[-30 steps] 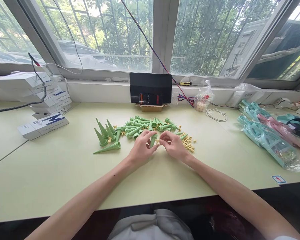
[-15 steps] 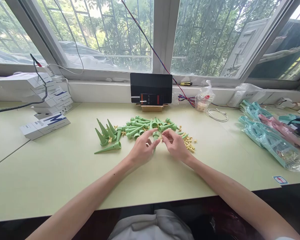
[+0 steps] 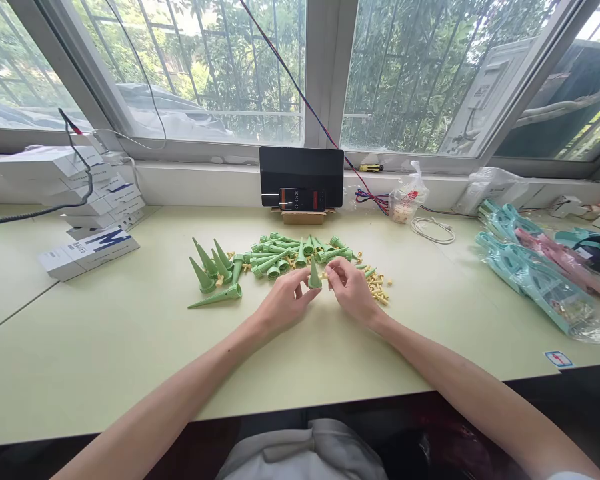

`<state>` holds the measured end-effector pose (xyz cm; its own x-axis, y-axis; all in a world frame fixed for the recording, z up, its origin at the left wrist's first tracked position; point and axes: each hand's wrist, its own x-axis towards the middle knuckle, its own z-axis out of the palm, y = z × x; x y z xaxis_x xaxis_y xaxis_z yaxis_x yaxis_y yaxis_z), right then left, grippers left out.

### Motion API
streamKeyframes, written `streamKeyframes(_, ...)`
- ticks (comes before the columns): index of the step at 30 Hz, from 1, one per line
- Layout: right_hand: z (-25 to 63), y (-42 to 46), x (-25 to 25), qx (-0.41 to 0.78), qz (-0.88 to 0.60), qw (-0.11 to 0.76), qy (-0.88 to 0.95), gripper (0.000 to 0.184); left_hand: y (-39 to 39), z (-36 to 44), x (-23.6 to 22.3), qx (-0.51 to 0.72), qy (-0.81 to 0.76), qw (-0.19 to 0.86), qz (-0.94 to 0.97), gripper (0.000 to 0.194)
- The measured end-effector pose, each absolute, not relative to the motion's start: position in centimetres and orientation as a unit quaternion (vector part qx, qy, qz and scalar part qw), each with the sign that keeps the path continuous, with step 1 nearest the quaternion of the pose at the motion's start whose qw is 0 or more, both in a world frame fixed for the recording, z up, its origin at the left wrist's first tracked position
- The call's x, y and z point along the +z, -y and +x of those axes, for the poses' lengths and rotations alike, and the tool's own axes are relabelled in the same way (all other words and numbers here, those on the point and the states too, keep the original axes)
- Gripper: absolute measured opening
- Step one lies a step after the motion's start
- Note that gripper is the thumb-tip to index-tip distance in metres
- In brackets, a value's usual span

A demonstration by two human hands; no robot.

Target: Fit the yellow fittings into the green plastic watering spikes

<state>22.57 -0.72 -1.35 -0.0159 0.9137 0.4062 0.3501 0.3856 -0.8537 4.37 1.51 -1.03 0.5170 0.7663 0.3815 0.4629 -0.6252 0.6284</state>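
Note:
Between the thumb and fingers of my left hand (image 3: 286,297) is a green plastic cone spike (image 3: 315,275), its tip pointing up and its wide end down. My right hand (image 3: 349,288) pinches a small yellow plastic peg (image 3: 324,275) close to the spike's right side; whether the two touch I cannot tell. Behind my hands lies a heap of green spikes (image 3: 273,257). Loose yellow pegs (image 3: 379,293) are scattered just right of my right hand. Several green spikes (image 3: 203,277) stand upright on the left, with one more spike (image 3: 217,297) lying in front of them.
A phone (image 3: 303,199) leans on a dark tablet (image 3: 301,175) at the back. White boxes (image 3: 90,253) are stacked at the left. On the right are bagged teal and pink items (image 3: 535,267), a coiled white cable (image 3: 433,230) and a plastic bag (image 3: 407,200).
The green spike in my left hand has turned over: its tip pointed down before and now points up. My right hand stays close by with the yellow peg.

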Motion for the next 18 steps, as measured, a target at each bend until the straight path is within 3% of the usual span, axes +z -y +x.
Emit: streamKeyframes(18, 22.39, 0.79, -1.36, 0.277, -0.477, 0.497, 0.670, 0.024, -1.85, 4.18, -1.30, 0.375, -0.379, 0.191, 0.824, 0.014)
